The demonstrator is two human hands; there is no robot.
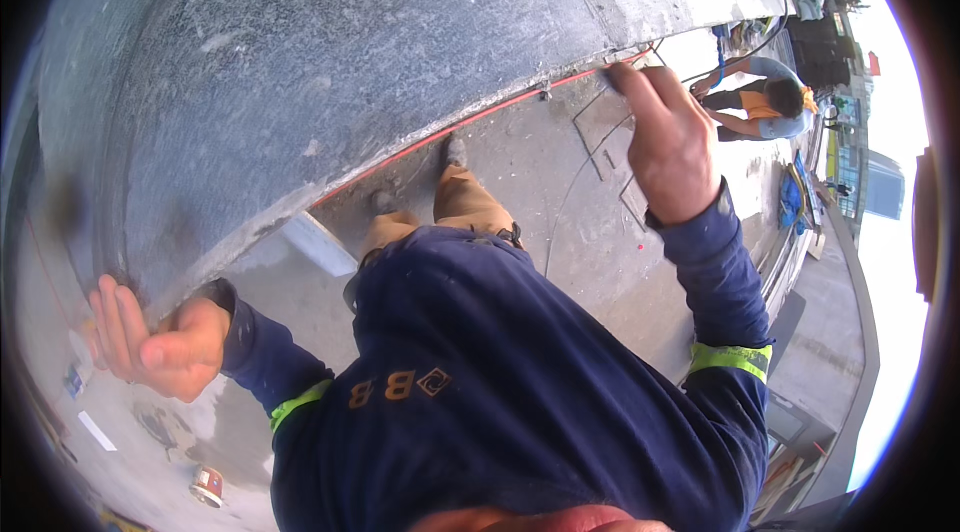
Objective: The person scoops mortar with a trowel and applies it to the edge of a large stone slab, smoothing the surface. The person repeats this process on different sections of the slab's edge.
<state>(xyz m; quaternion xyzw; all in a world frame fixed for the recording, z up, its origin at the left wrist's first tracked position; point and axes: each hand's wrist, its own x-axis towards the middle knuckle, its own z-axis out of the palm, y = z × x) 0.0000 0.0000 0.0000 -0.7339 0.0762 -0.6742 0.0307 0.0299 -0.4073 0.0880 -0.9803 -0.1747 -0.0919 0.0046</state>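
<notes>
A broad grey concrete surface (350,42) fills the upper part of the view, and a thin orange-red line (470,120) runs along its near edge. At the far left corner of that edge, my left hand (160,337) is open, fingers stretched and touching or close to the concrete. My right hand (675,147) is raised by the edge's right end, its fingers curled together. Something small and dark shows at its fingertips, close to the orange-red line; I cannot make out what it is.
A pale board (322,244) leans below the edge beside my boots (456,152). A small reddish-brown bucket (207,485) stands on the floor at lower left. Thin rods or wires (590,137) lie right of my legs. Another person (768,97) bends over at the right, near a blue bundle (792,197).
</notes>
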